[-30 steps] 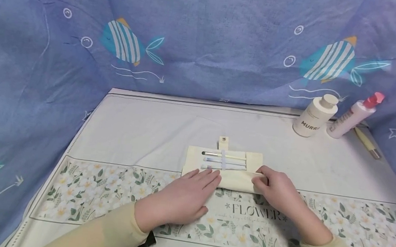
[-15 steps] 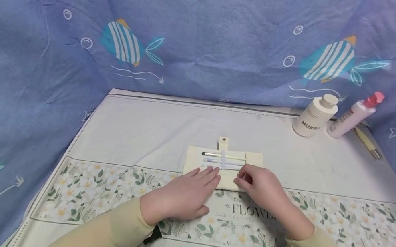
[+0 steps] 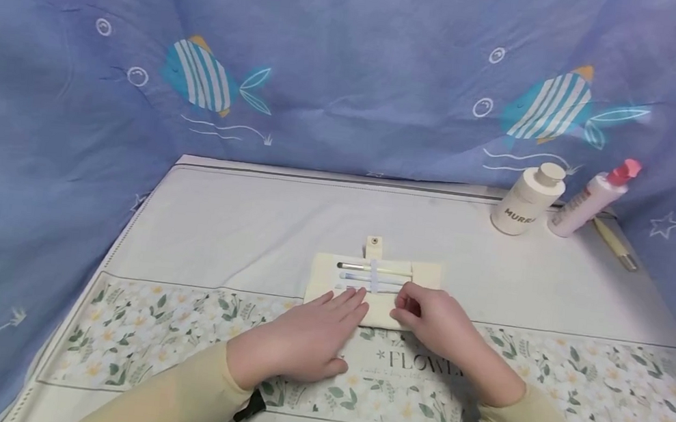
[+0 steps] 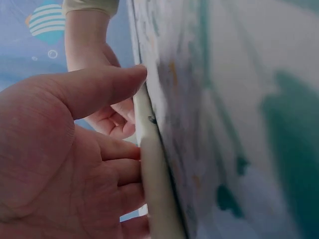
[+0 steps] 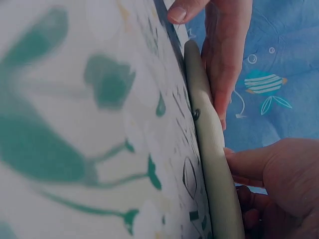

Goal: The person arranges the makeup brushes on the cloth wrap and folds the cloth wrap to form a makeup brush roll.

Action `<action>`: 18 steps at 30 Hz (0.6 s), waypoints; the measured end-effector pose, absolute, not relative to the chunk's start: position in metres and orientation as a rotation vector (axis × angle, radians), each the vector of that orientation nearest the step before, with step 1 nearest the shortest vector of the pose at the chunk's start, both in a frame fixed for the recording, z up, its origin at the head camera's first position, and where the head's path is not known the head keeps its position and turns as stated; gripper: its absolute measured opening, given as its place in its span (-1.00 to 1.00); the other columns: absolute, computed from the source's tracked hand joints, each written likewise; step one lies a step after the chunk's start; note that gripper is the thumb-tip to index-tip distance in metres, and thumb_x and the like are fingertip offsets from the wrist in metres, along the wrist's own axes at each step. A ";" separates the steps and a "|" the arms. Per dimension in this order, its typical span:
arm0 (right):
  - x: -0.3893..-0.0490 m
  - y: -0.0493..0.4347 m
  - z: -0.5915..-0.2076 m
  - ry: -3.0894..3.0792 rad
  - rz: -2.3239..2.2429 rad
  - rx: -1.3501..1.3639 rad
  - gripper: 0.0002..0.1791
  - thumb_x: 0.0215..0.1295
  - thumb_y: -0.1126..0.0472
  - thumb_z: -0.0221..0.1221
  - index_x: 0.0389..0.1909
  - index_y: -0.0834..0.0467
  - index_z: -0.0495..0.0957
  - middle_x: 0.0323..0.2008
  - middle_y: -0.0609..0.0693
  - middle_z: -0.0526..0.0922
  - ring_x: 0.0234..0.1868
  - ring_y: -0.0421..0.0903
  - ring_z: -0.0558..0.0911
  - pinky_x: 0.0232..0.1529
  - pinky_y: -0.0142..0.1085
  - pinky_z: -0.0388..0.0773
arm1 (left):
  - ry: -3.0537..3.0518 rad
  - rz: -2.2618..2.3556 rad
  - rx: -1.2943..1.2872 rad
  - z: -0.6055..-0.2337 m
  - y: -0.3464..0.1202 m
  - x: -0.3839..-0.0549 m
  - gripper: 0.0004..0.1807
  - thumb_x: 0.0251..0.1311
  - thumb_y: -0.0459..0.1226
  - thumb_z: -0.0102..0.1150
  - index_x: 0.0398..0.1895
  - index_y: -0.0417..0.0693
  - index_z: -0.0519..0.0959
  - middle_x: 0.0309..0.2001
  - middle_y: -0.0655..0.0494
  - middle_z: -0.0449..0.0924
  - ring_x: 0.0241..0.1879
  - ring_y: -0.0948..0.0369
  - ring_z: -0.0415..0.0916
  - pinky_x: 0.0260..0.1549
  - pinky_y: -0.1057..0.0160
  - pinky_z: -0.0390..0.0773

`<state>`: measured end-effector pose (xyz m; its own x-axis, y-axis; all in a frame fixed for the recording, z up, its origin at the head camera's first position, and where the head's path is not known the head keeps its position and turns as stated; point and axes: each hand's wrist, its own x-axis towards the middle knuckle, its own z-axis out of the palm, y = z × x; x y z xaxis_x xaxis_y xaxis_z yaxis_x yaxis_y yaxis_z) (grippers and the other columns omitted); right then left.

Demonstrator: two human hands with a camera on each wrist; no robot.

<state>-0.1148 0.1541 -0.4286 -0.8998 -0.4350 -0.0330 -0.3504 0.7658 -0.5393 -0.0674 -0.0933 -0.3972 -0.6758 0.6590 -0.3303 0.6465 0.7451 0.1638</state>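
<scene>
A cream fabric makeup brush roll point(image 3: 323, 273) lies opened flat on the table, its snap strap point(image 3: 374, 246) sticking out at the far side. Three slim makeup brushes point(image 3: 378, 269) lie across it under a pale elastic band; the nearest is partly hidden. My left hand point(image 3: 312, 339) rests flat on the roll's near left part, fingers straight. At the near right part, my right hand point(image 3: 435, 317) has thumb and index finger bent together, pinching the fabric. In the right wrist view, the thumb touches the roll's near folded edge point(image 5: 212, 129), which bears a dark snap.
A white bottle point(image 3: 525, 200) and a pink-capped pump bottle point(image 3: 586, 206) stand at the back right. Beside them lies a wood-coloured brush handle point(image 3: 613, 243). The white tablecloth point(image 3: 249, 229) has a floral band, and a blue fish-print curtain point(image 3: 359, 69) encloses the table.
My right hand has left the roll's right edge and shifted left along its near part. The left hand keeps its place on the roll. The head view has shifted slightly.
</scene>
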 end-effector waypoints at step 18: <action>-0.107 0.164 -0.415 2.851 -0.443 -1.124 -0.65 0.08 0.19 0.56 -0.32 -0.04 0.52 -0.38 -0.22 0.44 -0.35 -0.26 0.41 -0.32 -0.31 0.47 | 2.596 -0.036 1.005 -0.392 -0.093 -0.067 -0.15 0.48 0.00 0.09 0.67 -0.11 0.01 0.69 -0.01 -0.16 0.67 0.09 -0.18 0.61 0.10 0.03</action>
